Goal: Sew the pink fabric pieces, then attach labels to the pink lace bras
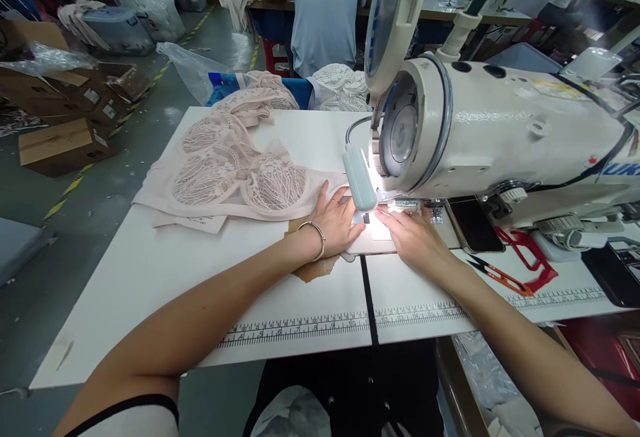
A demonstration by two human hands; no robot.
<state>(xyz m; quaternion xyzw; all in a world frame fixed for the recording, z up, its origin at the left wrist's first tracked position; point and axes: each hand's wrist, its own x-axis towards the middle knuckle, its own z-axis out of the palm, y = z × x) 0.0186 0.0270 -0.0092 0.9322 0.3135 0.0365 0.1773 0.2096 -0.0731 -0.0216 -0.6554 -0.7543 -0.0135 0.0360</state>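
A pale pink lace bra (277, 187) lies across the white table, its side band running to the needle area of the sewing machine (490, 124). My left hand (334, 224), with a ring and a bracelet, lies flat on the band left of the needle, fingers spread. To the right of the needle, my right hand (415, 237) rests with stretched fingers at the lit machine plate. Its fingertips touch the work there, partly hidden by the machine head. A pale green lamp (360, 180) hangs over the needle area and covers the stitching point.
Orange thread snips (505, 278), a red plastic piece (533, 260) and a dark phone (475, 224) lie right of my right hand. A printed ruler (310, 326) runs along the table's front edge. More lace pieces (340, 87) are behind the table; a person (325, 17) sits beyond.
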